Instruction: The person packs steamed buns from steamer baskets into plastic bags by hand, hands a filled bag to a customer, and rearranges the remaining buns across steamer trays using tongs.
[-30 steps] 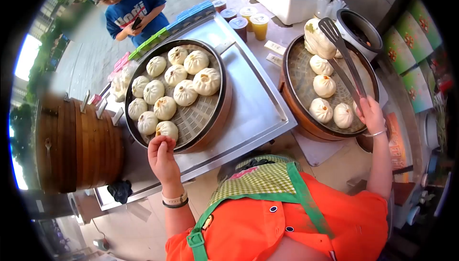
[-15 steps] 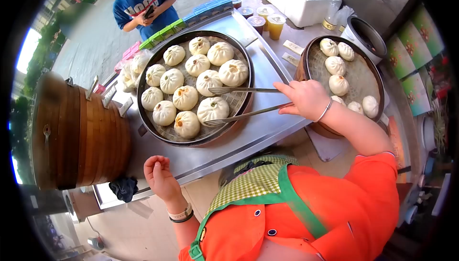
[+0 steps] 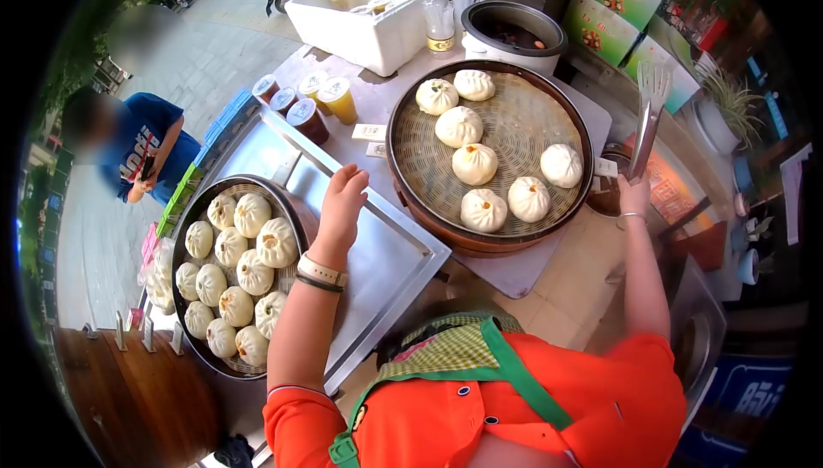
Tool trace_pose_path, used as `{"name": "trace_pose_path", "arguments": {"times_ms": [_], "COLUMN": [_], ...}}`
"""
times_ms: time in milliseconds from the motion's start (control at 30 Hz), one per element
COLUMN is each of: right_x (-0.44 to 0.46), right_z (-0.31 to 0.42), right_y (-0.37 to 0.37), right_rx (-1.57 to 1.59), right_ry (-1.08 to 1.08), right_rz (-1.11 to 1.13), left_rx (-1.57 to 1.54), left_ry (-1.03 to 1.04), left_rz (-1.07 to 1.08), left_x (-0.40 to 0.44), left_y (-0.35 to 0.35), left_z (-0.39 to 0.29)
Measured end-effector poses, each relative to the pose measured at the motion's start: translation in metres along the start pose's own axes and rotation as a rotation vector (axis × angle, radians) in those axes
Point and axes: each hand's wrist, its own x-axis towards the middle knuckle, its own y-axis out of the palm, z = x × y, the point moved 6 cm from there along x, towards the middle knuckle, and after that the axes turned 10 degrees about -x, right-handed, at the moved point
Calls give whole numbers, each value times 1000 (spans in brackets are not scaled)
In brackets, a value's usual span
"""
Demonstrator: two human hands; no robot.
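Note:
My right hand (image 3: 634,196) is closed around metal tongs (image 3: 645,138), holding them upright with their pronged ends up, right of a round bamboo steamer (image 3: 561,112). No bun shows in the tongs. Several white pleated buns (image 3: 459,127) lie in that steamer, mostly along its left and front. My left hand (image 3: 341,207) is raised over the metal table (image 3: 369,288), fingers stretched out, with nothing visible in it. To its left, a second steamer (image 3: 184,341) is packed with more buns (image 3: 255,272), partly hidden behind my left forearm.
Sealed drink cups (image 3: 337,101) stand by a white foam box (image 3: 343,35). A cooker pot (image 3: 514,55) sits behind the right steamer. Stacked wooden steamers (image 3: 137,399) are at lower left. A person in a blue shirt (image 3: 154,142) stands across the table.
My view has turned right. The tongs have left the buns in the fuller steamer and swung up to the far right. My left hand has moved forward over the table.

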Motion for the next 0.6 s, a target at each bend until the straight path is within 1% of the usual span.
{"name": "trace_pose_path", "arguments": {"times_ms": [33, 67, 133, 167, 200, 233, 267, 300, 367, 400, 433, 467, 500, 533, 600], "right_x": [10, 20, 32, 27, 23, 28, 29, 31, 32, 34, 42, 48, 48, 47, 41], "right_z": [-11, -20, -37, -26, -20, -24, -29, -27, -21, -32, -44, -46, -42, -30, -11], "right_y": [7, 14, 51, 57, 65, 76, 87, 85, 78, 84, 89, 93, 87, 73, 48], "right_rx": [77, 151, 556, 792, 887, 896, 900, 898, 854, 846, 835, 830, 822, 823, 745], "right_ry": [31, 60, 248, 381, 539, 554, 573, 580, 677, 683, 589, 494, 500, 417, 460], "right_rz": [18, 37, 238, 302, 371, 421, 475, 478, 496, 498, 449, 400, 432, 424, 471], "left_rx": [-18, -124, -321, -422, -526, -664, -739, -777, -807, -759, -709, -706, -673, -640, -635], "left_ry": [-53, -126, -226, -229, -230, -223, -239, -276, -310, -258, -201, -199, -145, -99, -44], "left_rz": [-63, -169, -291, -279, -266, -181, -157, -154, -142, -256, -368, -369, -359, -353, -373], "left_x": [39, 70, 115, 136, 158, 181, 188, 208, 226, 209, 195, 196, 196, 188, 180], "left_y": [-2, -4, -4, -3, -5, -5, -2, -12, -10, -4, -3, -2, -6, -6, -8], "left_z": [18, 33, 56, 68, 81, 96, 101, 122, 128, 116, 104, 95, 88, 78, 53]}}
